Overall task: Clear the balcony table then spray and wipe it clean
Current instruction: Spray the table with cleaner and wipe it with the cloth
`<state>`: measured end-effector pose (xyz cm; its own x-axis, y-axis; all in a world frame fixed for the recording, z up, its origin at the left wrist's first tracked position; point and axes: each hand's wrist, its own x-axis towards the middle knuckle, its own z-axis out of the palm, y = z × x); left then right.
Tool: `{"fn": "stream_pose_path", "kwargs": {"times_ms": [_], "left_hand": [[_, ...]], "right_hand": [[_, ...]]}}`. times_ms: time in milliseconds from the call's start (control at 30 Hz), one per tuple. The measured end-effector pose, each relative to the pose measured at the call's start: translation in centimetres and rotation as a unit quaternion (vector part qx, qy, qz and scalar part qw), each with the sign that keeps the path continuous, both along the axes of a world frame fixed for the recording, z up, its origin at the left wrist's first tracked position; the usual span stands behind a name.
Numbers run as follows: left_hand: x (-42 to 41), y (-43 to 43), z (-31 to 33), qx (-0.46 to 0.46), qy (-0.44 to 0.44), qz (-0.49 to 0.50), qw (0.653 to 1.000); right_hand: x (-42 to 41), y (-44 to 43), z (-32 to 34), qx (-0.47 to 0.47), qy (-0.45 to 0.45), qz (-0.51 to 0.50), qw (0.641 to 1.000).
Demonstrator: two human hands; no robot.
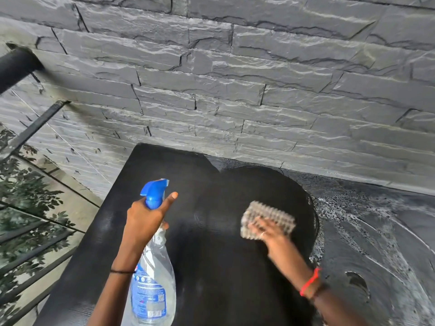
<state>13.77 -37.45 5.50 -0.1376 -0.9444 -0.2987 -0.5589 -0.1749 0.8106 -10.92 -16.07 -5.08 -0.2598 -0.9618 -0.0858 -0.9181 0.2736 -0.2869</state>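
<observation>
A grey stone wall stands behind a black table; a railing runs along the left, with green leaves past it; the floor on the right looks wet. The left hand is wrapped around the neck of a bottle; its pointer finger sticks out straight, off the trigger; the bottle stands almost upright above the table's left part, its blue nozzle up top and pointing toward the wall. The right hand presses a cloth flat on the table, fingers curled on it; both look blurry.
</observation>
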Motion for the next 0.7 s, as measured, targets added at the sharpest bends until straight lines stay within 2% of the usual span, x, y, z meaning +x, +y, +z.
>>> {"fn": "stream_pose_path", "kwargs": {"times_ms": [100, 167, 400, 567, 700], "left_hand": [[0.7, -0.2, -0.1, 0.000, -0.001, 0.002, 1.000], [0.8, -0.3, -0.3, -0.002, 0.004, 0.005, 1.000], [0.6, -1.4, -0.4, 0.007, 0.018, 0.011, 1.000], [0.3, -1.7, -0.1, -0.011, -0.010, -0.009, 1.000], [0.3, -1.6, 0.1, -0.013, -0.028, -0.024, 0.999]], "right_hand": [[-7.3, -3.5, 0.4, 0.026, 0.024, -0.099, 0.994], [-8.3, -7.5, 0.9, 0.040, 0.024, -0.116, 0.992], [3.0, -20.1, 0.3, 0.002, 0.017, 0.095, 0.995], [4.1, -25.9, 1.0, 0.040, 0.051, 0.064, 0.996], [1.8, -25.8, 0.9, 0.061, 0.079, 0.036, 0.994]]}}
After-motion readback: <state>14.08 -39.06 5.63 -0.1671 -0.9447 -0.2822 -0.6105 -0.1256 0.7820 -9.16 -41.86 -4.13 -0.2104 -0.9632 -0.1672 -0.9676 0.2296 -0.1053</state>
